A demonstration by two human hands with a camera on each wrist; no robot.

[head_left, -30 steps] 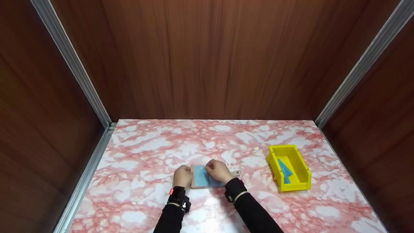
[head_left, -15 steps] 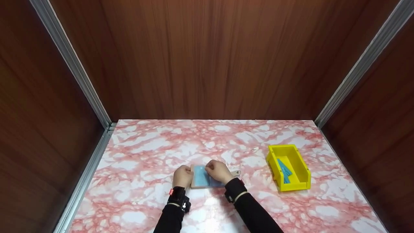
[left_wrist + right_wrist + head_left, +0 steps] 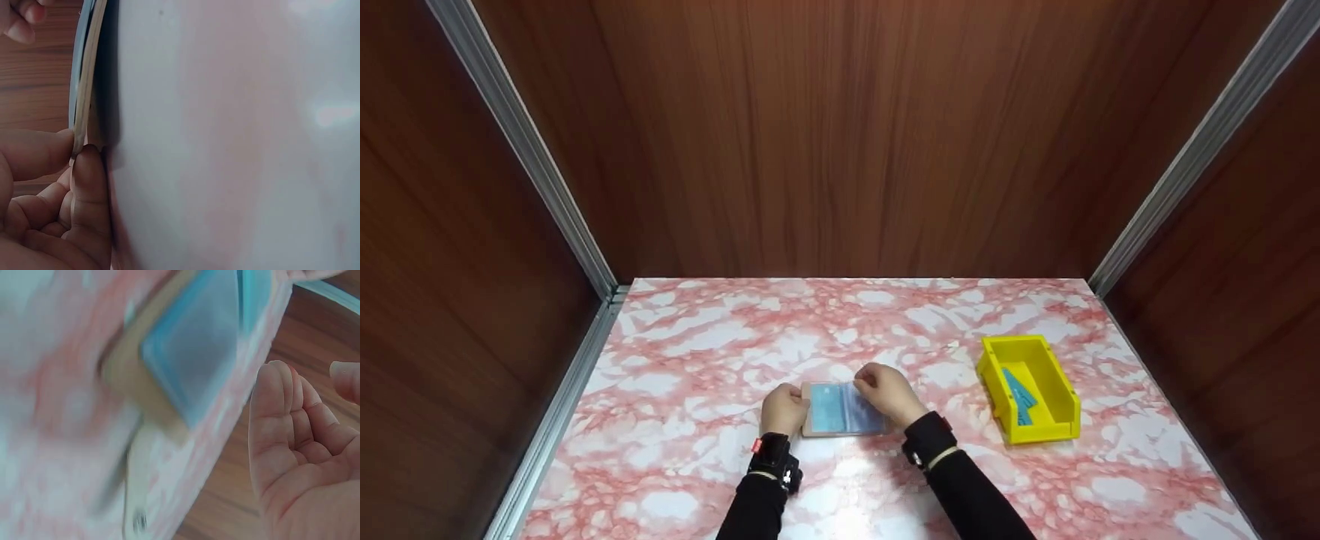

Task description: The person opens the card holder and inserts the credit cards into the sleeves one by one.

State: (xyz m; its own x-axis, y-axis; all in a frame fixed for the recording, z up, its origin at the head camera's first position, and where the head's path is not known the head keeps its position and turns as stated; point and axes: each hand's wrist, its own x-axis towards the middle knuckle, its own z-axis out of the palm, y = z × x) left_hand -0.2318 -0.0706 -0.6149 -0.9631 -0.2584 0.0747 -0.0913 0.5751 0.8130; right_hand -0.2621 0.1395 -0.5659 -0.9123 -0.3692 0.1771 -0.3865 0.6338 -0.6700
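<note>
A beige card holder (image 3: 807, 431) lies open on the table, with clear plastic sleeves (image 3: 866, 421) and a light blue card (image 3: 827, 411) in the left one. My left hand (image 3: 784, 411) pinches its left edge between thumb and fingers; the left wrist view shows the layered edge (image 3: 87, 84) in that pinch. My right hand (image 3: 891, 393) is above the right side of the holder. In the right wrist view, its thumb (image 3: 346, 379) stands apart from the fingers, with nothing between them. A snap strap (image 3: 138, 489) sticks out from the holder's right end.
On the right of the table stands a yellow bin (image 3: 1069, 409) with blue triangular pieces (image 3: 1020, 394) in it. Brown wood-grain panels (image 3: 840, 150) rise behind and at both sides of the red-and-white marbled table (image 3: 682, 450).
My right hand has moved to the right and slightly away from me, off the middle of the card holder. More of the right sleeve shows. My left hand has stayed in place.
</note>
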